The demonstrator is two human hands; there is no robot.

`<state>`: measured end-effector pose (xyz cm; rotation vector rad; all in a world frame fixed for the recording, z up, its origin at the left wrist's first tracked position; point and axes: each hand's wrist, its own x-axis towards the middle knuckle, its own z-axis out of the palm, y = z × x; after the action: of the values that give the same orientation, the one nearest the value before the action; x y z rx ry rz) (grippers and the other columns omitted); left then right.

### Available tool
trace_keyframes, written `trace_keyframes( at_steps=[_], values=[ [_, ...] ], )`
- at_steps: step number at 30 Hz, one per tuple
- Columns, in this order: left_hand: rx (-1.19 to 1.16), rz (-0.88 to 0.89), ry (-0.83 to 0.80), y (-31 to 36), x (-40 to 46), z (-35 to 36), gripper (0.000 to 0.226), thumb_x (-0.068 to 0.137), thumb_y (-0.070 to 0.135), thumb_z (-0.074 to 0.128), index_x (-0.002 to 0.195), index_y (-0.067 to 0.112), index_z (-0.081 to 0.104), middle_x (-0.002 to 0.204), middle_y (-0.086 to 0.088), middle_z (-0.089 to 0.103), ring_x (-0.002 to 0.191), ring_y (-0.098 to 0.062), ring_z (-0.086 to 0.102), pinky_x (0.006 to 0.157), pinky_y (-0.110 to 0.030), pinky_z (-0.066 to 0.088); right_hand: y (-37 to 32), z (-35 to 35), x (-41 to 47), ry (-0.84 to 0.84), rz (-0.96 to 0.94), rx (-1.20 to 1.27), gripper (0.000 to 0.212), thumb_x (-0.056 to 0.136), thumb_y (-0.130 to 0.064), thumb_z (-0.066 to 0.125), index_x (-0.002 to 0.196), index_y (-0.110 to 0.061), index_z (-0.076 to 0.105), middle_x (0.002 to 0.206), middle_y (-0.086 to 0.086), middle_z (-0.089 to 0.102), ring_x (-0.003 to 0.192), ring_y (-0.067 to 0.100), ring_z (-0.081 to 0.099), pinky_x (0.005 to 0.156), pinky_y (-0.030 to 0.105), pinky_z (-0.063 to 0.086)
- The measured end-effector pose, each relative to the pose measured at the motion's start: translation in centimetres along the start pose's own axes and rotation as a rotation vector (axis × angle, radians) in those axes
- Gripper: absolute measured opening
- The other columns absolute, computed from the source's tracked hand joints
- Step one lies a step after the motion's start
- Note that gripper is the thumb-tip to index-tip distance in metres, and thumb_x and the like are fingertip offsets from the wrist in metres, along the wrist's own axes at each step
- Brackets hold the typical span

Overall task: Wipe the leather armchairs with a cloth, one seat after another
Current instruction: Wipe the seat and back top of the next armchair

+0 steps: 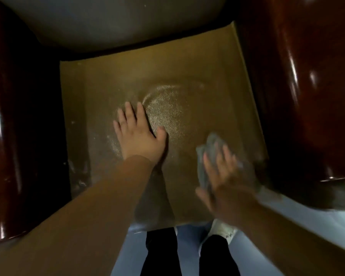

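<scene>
Wiping the tan pebbled-leather seat (187,66): right hand (225,176) clutches the crumpled grey cloth (209,148) near the front-right edge; left hand (139,134) rests flat, fingers spread; motion blur suggests corners may get missed

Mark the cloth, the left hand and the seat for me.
cloth (211,148): head view, bunched grey top.
left hand (139,136): head view, back of hand.
seat (197,80): head view, bare leather near the back.

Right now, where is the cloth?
The cloth is under the right hand on the seat, near its front right corner, beside the right armrest.
</scene>
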<state>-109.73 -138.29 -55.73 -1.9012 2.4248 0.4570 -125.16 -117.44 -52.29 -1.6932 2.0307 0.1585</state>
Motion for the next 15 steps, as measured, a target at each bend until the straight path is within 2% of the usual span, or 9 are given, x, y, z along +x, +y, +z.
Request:
trace_keyframes(
  at_steps=[2, 4, 6, 7, 8, 10, 12, 15],
  values=[
    [0.034, 0.071, -0.040, 2.4, -3.3, 0.7, 0.088, 0.093, 0.062, 0.034, 0.169, 0.021, 0.015, 0.176, -0.017, 0.000, 0.162, -0.037, -0.005, 0.129, -0.058, -0.001, 1.2, 0.6, -1.8, -0.116, -0.123, -0.015, 0.091, 0.092, -0.074, 0.032, 0.160, -0.013, 0.034, 0.168, 0.021, 0.016, 0.157, 0.040, 0.014, 0.119, 0.059, 0.031],
    [0.116, 0.182, -0.065, 4.0, -6.4, 2.0, 0.088, 0.095, 0.063, 0.033, 0.169, 0.021, 0.011, 0.176, -0.014, -0.002, 0.162, -0.036, -0.009, 0.129, -0.059, -0.003, 3.8, 0.4, 0.6, -0.031, -0.158, -0.044, 0.087, 0.098, -0.074, 0.022, 0.160, -0.014, 0.032, 0.167, 0.020, 0.024, 0.156, 0.040, 0.018, 0.118, 0.061, 0.034],
    [0.165, 0.240, -0.056, 4.5, -8.2, 3.0, 0.086, 0.096, 0.061, 0.036, 0.169, 0.021, 0.014, 0.177, -0.011, 0.002, 0.162, -0.034, -0.006, 0.129, -0.059, 0.000, 6.2, -1.0, 4.5, 0.008, 0.073, -0.045, 0.089, 0.098, -0.073, -0.002, 0.165, -0.015, 0.008, 0.170, 0.022, 0.013, 0.158, 0.038, 0.001, 0.128, 0.055, 0.011],
    [0.171, 0.245, -0.039, 4.5, -8.5, 3.3, 0.084, 0.096, 0.060, 0.037, 0.169, 0.022, 0.017, 0.177, -0.011, 0.005, 0.163, -0.033, -0.003, 0.129, -0.059, 0.002, 7.0, -1.5, 6.1, 0.016, 0.211, -0.001, 0.088, 0.096, -0.072, -0.006, 0.165, -0.016, -0.002, 0.171, 0.021, 0.004, 0.158, 0.036, -0.010, 0.128, 0.050, -0.001],
    [0.175, 0.241, -0.019, 4.4, -8.5, 3.5, 0.083, 0.096, 0.058, 0.039, 0.168, 0.022, 0.019, 0.176, -0.010, 0.007, 0.163, -0.033, -0.001, 0.129, -0.059, 0.003, 7.1, -1.6, 7.0, 0.029, 0.314, 0.047, 0.088, 0.097, -0.071, -0.004, 0.165, -0.016, -0.006, 0.172, 0.020, -0.001, 0.158, 0.034, -0.014, 0.128, 0.047, -0.006],
    [0.177, 0.240, 0.002, 4.3, -8.2, 3.9, 0.082, 0.095, 0.057, 0.040, 0.168, 0.023, 0.021, 0.176, -0.010, 0.009, 0.163, -0.033, 0.002, 0.130, -0.058, 0.003, 5.8, -0.9, 6.0, 0.085, 0.356, 0.074, 0.088, 0.098, -0.071, 0.001, 0.165, -0.014, -0.003, 0.171, 0.022, -0.002, 0.159, 0.035, -0.011, 0.129, 0.049, -0.002],
    [0.176, 0.247, 0.004, 4.2, -8.3, 3.8, 0.082, 0.095, 0.057, 0.039, 0.168, 0.023, 0.021, 0.176, -0.010, 0.010, 0.163, -0.033, 0.003, 0.130, -0.057, 0.003, 4.4, 1.2, 1.7, 0.057, 0.236, 0.032, 0.090, 0.098, -0.072, 0.005, 0.166, -0.012, 0.003, 0.170, 0.025, 0.000, 0.159, 0.038, -0.006, 0.129, 0.051, 0.002],
    [0.161, 0.252, 0.032, 4.4, -8.3, 3.9, 0.082, 0.094, 0.056, 0.041, 0.167, 0.022, 0.024, 0.176, -0.010, 0.012, 0.162, -0.034, 0.006, 0.129, -0.058, 0.005, 3.2, 3.9, -6.0, -0.049, 0.037, -0.026, 0.098, 0.090, -0.076, 0.023, 0.165, -0.013, 0.016, 0.171, 0.021, -0.001, 0.159, 0.038, -0.001, 0.127, 0.051, 0.003]
  ],
)
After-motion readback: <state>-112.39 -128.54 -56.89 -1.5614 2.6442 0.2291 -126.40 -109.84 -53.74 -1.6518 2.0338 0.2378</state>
